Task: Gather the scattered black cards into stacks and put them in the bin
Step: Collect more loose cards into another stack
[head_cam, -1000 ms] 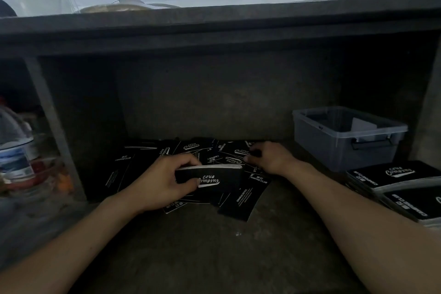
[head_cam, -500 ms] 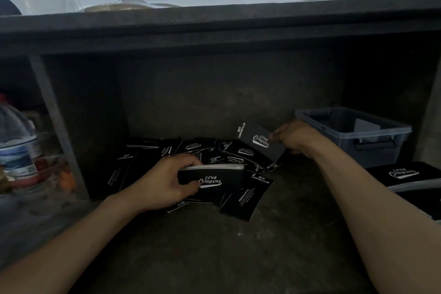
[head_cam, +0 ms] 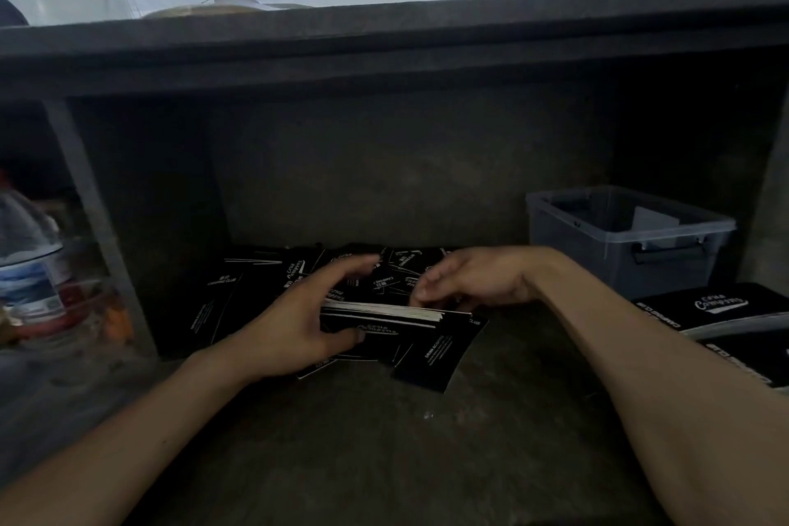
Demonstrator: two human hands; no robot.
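Left hand (head_cam: pixel 294 320): forearm angled in from lower left; thumb pressed the near face of the stack of cards (head_cam: pixel 384 314), fingers arched over its top. Right hand (head_cam: pixel 474 278): palm down, fingers curled at the stack's top edge; grip unclear.

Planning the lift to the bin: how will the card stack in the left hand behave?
The stack of black printed cards shows many thin white edges, so it probably feels stiff as a block yet could fan or slide apart. The left hand grips only one end, so the far end may shed cards.
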